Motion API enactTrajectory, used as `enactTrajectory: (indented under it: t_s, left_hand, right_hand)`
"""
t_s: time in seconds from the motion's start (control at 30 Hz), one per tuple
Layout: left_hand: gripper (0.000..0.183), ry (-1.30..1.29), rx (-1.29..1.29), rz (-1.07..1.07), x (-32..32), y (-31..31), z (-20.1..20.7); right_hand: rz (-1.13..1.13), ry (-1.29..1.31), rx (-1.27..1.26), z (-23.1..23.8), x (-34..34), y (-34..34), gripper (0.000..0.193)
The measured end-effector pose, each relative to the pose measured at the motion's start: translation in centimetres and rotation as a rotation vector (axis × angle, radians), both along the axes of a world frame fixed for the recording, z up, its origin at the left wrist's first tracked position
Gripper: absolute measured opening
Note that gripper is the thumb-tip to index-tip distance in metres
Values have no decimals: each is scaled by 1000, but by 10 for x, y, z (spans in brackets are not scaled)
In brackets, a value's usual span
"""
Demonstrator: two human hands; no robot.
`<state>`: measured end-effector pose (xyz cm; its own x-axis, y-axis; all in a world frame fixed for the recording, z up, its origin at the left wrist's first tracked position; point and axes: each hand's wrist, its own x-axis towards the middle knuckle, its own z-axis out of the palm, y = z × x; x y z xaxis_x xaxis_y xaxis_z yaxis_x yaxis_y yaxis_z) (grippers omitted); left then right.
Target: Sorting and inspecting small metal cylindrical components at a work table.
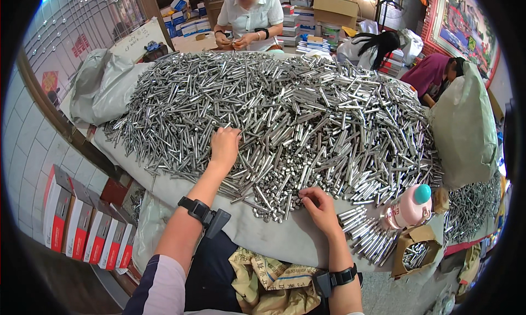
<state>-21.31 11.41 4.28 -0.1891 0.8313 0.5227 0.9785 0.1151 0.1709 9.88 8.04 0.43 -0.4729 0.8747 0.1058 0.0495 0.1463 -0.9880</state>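
Observation:
A large heap of shiny metal rods (263, 90) covers the table. My left hand (224, 146) reaches into the near left of it, fingers curled together among the rods; what they grip, if anything, is hidden. Short silver metal pieces (274, 197) lie in a loose patch at the heap's near edge, between my hands. At the right side of that patch is my right hand (322, 210), thumb and forefinger bent toward each other at a small piece too tiny to make out. A bundle of aligned metal rods (364, 233) rests right of my right wrist.
A pink bottle with a teal cap (408, 208) and an open cardboard box of metal parts (415, 252) stand at the right. Pale sacks (466, 131) flank the heap. Red-and-white boxes (90, 230) line the lower left. A person (252, 19) works across the table; others sit far right.

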Motion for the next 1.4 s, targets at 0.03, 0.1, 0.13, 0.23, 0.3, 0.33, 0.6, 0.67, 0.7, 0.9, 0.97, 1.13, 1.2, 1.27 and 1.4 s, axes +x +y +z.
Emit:
enactTrajectory:
  t_s: [0.03,0.1,0.13,0.23,0.3,0.33,0.6,0.67,0.7,0.9,0.97,1.13,1.2,1.27,1.4]
  left_hand:
    - [8,17,39,-8,-2,2,0]
    - [8,58,16,-17,-5,4,1]
    - [8,98,-6,-25,-6,5,1]
    - [12,144,-158,-13,-1,4,13]
    - [14,125,-192,-3,-4,1,18]
    - [16,102,-225,3,-6,-1,20]
    - [19,24,54,-75,16,-23,67]
    - [16,-34,146,-182,37,-29,82]
    - [16,-53,146,-240,53,-41,92]
    - [18,-260,-108,-551,141,-87,70]
    - [18,-351,-146,-554,163,-91,49]
    - [20,-680,-167,-555,173,-92,34]
    - [21,-694,-106,-565,172,-95,35]
    - [21,-737,-142,-505,165,-100,49]
    - [21,-1034,-72,-479,166,-93,48]
  right_hand:
    - [1,3,1,-1,0,1,14]
    - [-13,-7,20,-3,2,1,14]
    - [-14,-6,19,-3,2,1,14]
    - [-30,-42,25,-1,5,0,14]
    - [-27,-50,36,-1,3,0,14]
    - [-25,-46,35,-3,2,0,14]
    - [-35,24,-54,-5,1,2,15]
    - [-28,180,-111,-12,4,5,18]
    - [3,351,-161,-12,3,6,22]
    - [221,631,-432,17,1,-2,37]
    - [235,684,-483,9,4,0,36]
    - [-35,664,-411,14,-1,-2,29]
    - [-52,710,-432,18,-2,-3,29]
    - [-68,758,-454,17,1,0,29]
    - [154,344,-255,13,7,4,35]
